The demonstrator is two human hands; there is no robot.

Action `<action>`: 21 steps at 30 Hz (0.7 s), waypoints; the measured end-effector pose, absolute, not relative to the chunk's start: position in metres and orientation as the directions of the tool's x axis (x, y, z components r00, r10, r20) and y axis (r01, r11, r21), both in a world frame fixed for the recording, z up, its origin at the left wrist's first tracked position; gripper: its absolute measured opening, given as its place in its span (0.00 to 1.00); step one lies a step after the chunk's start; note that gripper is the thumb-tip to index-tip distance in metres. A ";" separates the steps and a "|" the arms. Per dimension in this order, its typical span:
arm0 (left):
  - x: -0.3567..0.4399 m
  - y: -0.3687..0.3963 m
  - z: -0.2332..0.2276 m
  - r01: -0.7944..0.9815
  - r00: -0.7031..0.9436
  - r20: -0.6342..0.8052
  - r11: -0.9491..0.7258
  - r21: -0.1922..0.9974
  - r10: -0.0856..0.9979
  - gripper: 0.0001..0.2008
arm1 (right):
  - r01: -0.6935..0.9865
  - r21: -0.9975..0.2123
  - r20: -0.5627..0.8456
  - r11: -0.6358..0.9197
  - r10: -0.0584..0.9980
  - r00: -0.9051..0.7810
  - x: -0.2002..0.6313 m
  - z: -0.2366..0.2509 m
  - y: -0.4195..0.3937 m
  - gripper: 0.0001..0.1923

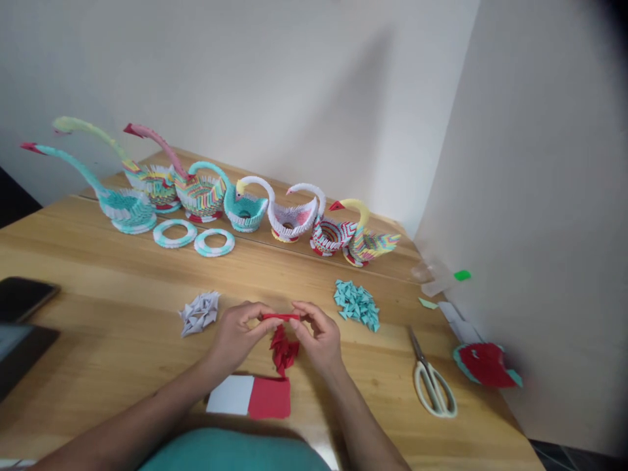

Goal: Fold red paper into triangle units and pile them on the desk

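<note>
We saw the left hand (237, 333) and right hand (318, 335) pinching, fingers nearly closed, the two ends of one red paper strip (280, 317), its long axis lying left-right above the worktop (122, 327). We counted seven paper swans (289, 219), two rings (174, 233), one pair of scissors (432, 383) and three heaps of folded pieces: white (199, 313), red (283, 350), teal (357, 304).

A wooden table (98, 261) stands in a corner; plain white walls (294, 78) meet just behind its far right end, softly shadowed there.
</note>
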State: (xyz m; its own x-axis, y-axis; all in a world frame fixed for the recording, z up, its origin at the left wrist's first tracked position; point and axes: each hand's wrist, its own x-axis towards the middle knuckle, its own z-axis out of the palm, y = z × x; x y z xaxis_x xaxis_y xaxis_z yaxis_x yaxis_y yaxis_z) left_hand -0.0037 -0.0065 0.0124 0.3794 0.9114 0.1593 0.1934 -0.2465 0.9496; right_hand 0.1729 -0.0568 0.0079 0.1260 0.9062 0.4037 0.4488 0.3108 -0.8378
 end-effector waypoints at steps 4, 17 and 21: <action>-0.003 -0.007 0.010 0.192 0.388 0.139 -0.227 0.955 0.911 0.09 | 0.459 -0.830 0.412 0.318 0.903 0.120 0.173 0.009 -0.057 0.12; -0.002 -0.006 0.010 0.205 0.398 0.098 -0.193 0.960 0.912 0.09 | 0.477 -0.814 0.432 0.332 0.894 0.116 0.173 0.008 -0.056 0.08; -0.002 -0.006 0.010 0.178 0.417 0.069 -0.156 0.972 0.906 0.10 | 0.481 -0.808 0.443 0.341 0.889 0.113 0.173 0.008 -0.055 0.08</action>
